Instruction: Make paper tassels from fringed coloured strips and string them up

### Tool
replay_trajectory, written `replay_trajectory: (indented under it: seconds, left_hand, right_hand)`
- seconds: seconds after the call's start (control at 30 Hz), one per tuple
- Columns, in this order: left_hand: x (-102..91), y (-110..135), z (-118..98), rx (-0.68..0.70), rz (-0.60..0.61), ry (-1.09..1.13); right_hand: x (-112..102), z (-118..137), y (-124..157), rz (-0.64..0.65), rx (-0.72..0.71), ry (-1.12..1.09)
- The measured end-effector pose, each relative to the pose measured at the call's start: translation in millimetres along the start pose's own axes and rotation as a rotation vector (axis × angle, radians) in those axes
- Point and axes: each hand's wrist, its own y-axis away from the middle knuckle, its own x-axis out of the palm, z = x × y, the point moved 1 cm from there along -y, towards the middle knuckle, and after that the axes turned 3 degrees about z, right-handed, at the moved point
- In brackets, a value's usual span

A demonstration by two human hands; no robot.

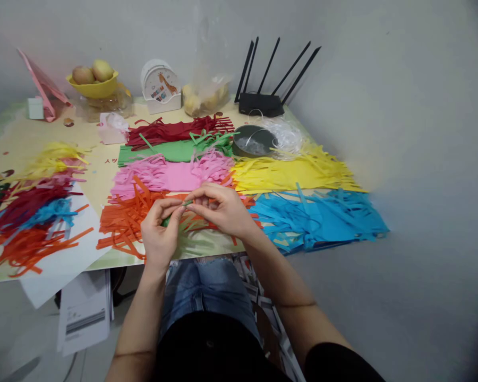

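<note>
Near the front edge of the table, my left hand and my right hand meet, fingertips pinched together. Between them is a small twisted piece of green paper, and more green shows under my left fingers. Orange fringed paper lies just below and beside both hands. Behind it are pink fringed paper, green fringed paper and dark red fringed paper. To the right of my hands lie yellow fringed paper and blue fringed paper.
Finished-looking multicoloured tassels lie at left on a white sheet overhanging the edge. A dark round bowl with clear string sits behind the yellow paper. Farther back are a black router, a yellow fruit bowl and a pink stand.
</note>
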Motion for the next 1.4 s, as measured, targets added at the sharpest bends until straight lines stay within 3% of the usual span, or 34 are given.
replay_trajectory:
  seconds: [0.2,0.37,0.63,0.7,0.77,0.87,1.0,1.07,1.1,1.2,1.3,1.4]
  left_hand:
    - [-2.6,-3.0,5.6,-0.18,0.186,0.21]
    - [1.4,-9.2,10.4,-0.241,0.118,0.419]
    - [0.1,-4.3,13.3,-0.463,-0.031,0.511]
    - [-7.3,0.2,11.5,-0.473,0.001,0.491]
    - [-26.3,-4.4,9.5,-0.457,0.115,0.394]
    - [-86.5,-47.1,4.9,-0.306,0.209,0.027]
    - [-194.8,-166.0,-4.0,0.155,-0.166,-0.752]
    - [-231.3,-225.4,0.2,0.328,-0.258,-1.008]
    - [-242.2,-249.2,6.5,0.348,-0.26,-1.072]
    - [-251.0,-288.3,39.7,0.193,-0.247,-1.08]
    - [-241.6,-288.7,76.1,-0.001,-0.082,-1.027]
    - [-226.6,-279.4,90.6,-0.016,0.018,-1.052]
  right_hand:
    - [-8.0,9.3,-4.2,0.041,-0.038,0.074]
    - [-4.7,15.0,-6.7,0.011,-0.139,0.191]
    - [-2.1,18.7,-13.1,-0.127,-0.169,0.284]
    - [2.5,18.6,-12.9,-0.14,-0.171,0.281]
    - [5.1,16.8,-12.5,-0.099,-0.156,0.239]
    - [1.0,8.0,-14.6,-0.012,-0.079,0.148]
    - [-11.9,-15.5,-28.1,-0.017,-0.021,0.22]
    - [-16.2,-30.1,-40.4,-0.018,-0.029,0.297]
    - [-17.9,-37.5,-47.8,-0.019,-0.034,0.332]
    - [-25.2,-58.1,-73.5,-0.03,-0.018,0.476]
    - [-37.5,-74.2,-102.4,-0.024,0.051,0.689]
    - [-45.6,-88.7,-132.6,0.124,0.105,0.888]
